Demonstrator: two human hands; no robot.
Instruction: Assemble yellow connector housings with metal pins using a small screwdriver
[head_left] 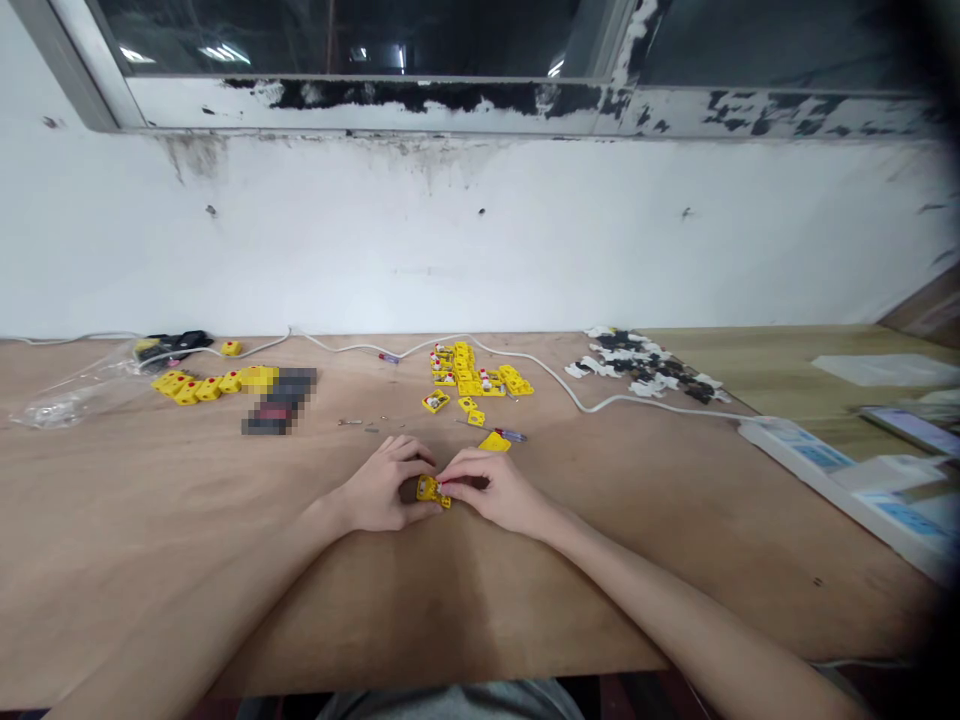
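Note:
A small yellow plastic part [430, 491] rests on the wooden table [480, 580], pinched between both of my hands. My left hand [381, 487] grips its left side with fingers curled. My right hand [496, 490] holds its right side, fingertips pressed together on it. Just beyond my right hand lie another yellow piece [494, 442] and a small screwdriver [504, 433]. Farther back sits a pile of yellow parts [474, 377] with red and white bits.
A row of yellow parts [208, 385] lies at the left, near a clear plastic bag [71, 395]. A white cable [577, 395] crosses the table. Black and white pieces [645, 368] are heaped at the back right. White boxes [847, 470] line the right edge.

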